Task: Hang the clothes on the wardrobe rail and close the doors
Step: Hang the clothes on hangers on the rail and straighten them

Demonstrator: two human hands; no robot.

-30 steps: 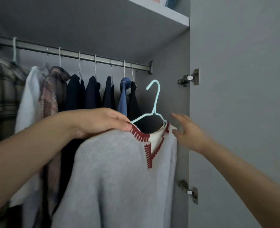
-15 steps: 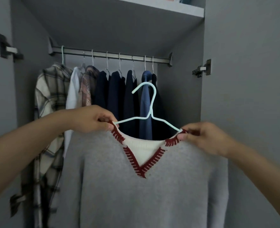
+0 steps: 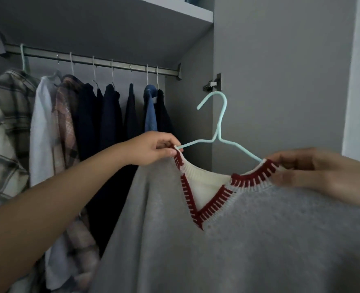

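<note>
Grey sweater pinched at shoulders by left hand and right hand.

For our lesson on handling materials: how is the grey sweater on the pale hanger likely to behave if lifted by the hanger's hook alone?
The grey sweater is probably floppy: it drapes in soft folds below the hanger. Its wide neckline may slip off the thin arms, which is likely why the left hand and right hand pinch it there. It would probably swing.

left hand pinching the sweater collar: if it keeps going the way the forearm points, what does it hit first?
The left hand points up and right, into the wardrobe. First in that line is probably the mint hanger it already touches, then the inner side wall below the rail. Depth is unclear from one view.
</note>
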